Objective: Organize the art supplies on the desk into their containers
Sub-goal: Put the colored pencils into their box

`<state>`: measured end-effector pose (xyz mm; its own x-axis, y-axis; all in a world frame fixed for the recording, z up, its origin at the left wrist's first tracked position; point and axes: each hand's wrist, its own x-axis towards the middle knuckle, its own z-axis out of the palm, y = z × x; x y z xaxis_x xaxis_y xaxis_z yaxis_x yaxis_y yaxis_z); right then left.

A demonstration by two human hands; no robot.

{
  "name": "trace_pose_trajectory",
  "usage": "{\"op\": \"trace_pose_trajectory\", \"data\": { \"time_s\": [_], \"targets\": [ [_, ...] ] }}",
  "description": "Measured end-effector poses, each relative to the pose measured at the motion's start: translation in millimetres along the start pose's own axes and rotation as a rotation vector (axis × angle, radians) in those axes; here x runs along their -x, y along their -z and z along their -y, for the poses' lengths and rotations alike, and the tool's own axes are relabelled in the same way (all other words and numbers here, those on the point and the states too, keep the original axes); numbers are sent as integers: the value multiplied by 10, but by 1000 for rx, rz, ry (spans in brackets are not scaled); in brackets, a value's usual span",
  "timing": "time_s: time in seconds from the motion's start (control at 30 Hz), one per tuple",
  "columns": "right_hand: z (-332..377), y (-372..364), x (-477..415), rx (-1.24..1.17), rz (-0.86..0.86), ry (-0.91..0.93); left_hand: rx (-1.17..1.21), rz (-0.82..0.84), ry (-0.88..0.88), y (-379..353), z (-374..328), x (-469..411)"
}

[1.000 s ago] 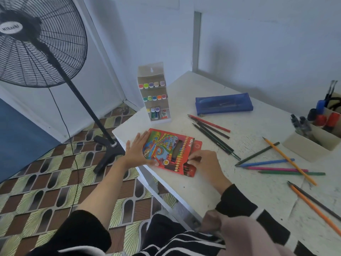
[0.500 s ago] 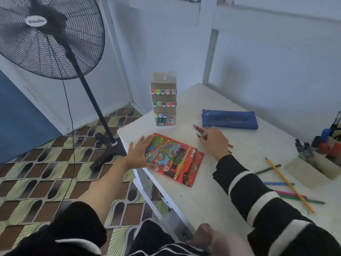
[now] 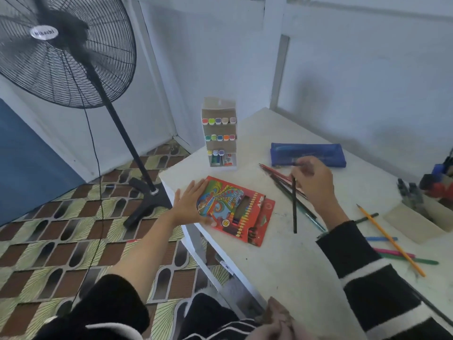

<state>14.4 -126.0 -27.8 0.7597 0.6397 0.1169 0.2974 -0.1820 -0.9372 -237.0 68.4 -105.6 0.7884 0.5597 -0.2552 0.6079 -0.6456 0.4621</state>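
Observation:
A red coloured-pencil box point(image 3: 239, 211) lies near the desk's left edge. My left hand point(image 3: 190, 203) rests flat against its left side, fingers straight. My right hand point(image 3: 315, 182) pinches a dark pencil point(image 3: 294, 212) that hangs tip-down over the desk, just right of the box. Under that hand lies a small bunch of dark and red pencils point(image 3: 282, 179). More loose pencils, orange point(image 3: 389, 238), blue point(image 3: 381, 239), pink point(image 3: 392, 252) and green point(image 3: 416, 260), lie to the right.
A white marker rack point(image 3: 219, 133) stands at the desk's back left. A blue pencil pouch point(image 3: 307, 154) lies behind my right hand. A beige organiser point(image 3: 416, 222) with markers sits at the right edge. A black standing fan point(image 3: 61, 50) is on the floor to the left.
My right hand left the box, reached to the bunch of pencils and has lifted one dark pencil off the desk. My left hand stayed at the box.

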Motion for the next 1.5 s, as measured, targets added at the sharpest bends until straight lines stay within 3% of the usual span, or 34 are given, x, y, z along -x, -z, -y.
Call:
{"op": "trace_pose_trajectory", "data": {
  "time_s": [0.2,0.43,0.67,0.73,0.93,1.1,1.27,1.5],
  "targets": [
    [-272,219,449,-297,-156,-154,11,-11,-2,-9,-10,9],
    [-639,260,785,-484,-400,-356,7,-14,4,-6,-50,27],
    [-629,189,927,-624,-391,-384,8,-15,9,5,-72,34],
    [-609,158,952,-569,-327,-349,24,-10,12,5,-58,35],
    [-577,63,947,-46,51,-205,43,-8,17,7,-67,43],
    [-561,-270,854,69,183,-57,31,-9,24,10,-77,42],
    [-679,-630,845,292,197,18,35,-12,21,17,-80,42],
    [-656,-517,898,233,95,152,35,-13,20,4,-86,47]
  ]
}}
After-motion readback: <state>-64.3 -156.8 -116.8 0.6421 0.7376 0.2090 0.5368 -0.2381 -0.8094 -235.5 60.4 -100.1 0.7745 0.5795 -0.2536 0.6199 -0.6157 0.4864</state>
